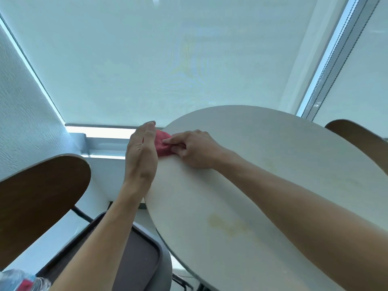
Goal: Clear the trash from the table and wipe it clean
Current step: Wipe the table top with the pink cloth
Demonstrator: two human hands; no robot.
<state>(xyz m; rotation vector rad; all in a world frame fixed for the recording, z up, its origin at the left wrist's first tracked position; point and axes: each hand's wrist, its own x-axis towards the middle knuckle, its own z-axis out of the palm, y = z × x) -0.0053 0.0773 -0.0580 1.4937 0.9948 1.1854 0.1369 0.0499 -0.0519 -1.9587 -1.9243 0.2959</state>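
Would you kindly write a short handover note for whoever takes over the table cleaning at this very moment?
Right hand: pressing the red cloth on the round white table at its far left edge.
Left hand: open, cupped against the table edge beside the cloth, holding nothing visible.
Done: no trash shows on the tabletop.
Left: yellowish stains remain near the front of the table, with a fainter one further back. Wipe these next.
Chair stands at the left.
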